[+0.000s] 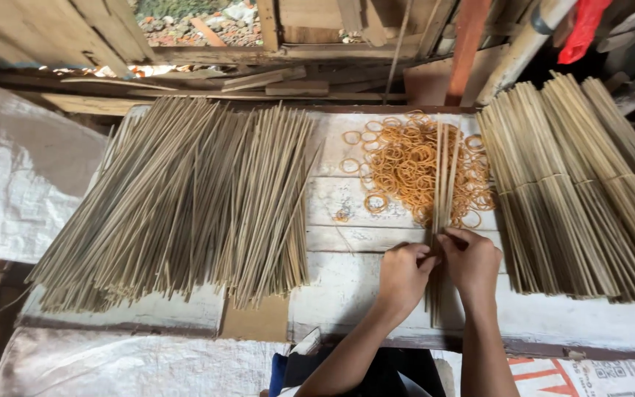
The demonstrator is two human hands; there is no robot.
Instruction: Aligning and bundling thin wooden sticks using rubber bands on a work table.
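White woven sack (16, 176), far left. Loose bamboo sticks (185, 198), fanned across the white plank table (347, 198). Left hand (403, 276) and right hand (472, 261), both closed around a small stick bundle (444, 176) at table centre, above the orange rubber bands (406, 165). Tied stick bundles (582, 191), right.
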